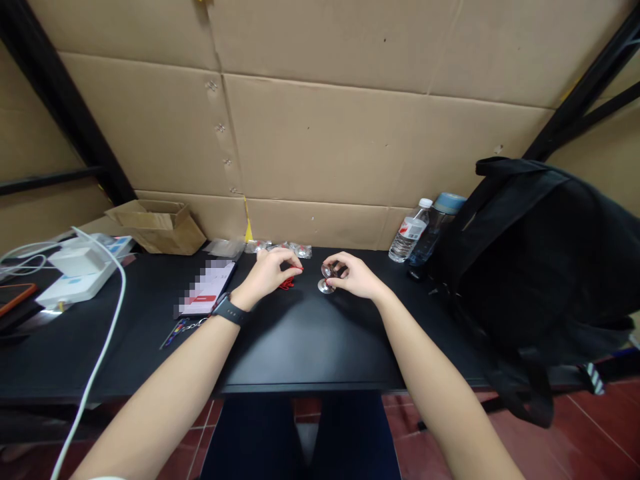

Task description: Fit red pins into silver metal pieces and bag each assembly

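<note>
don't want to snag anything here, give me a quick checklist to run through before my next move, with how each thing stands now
1. Left hand has the red cord: ok, red shows at its fingertips.
2. Right hand grips the metal discs: ok, the fingers are around them.
3. Cord free of tangles: cannot tell, it lies bunched by the left hand.
4. Cord joined to the discs: cannot tell, no link shows between them.
5. Phone well away from the left wrist: not ok, it lies right beside the watch.
6. Clear bottle upright and capped: ok.
</note>
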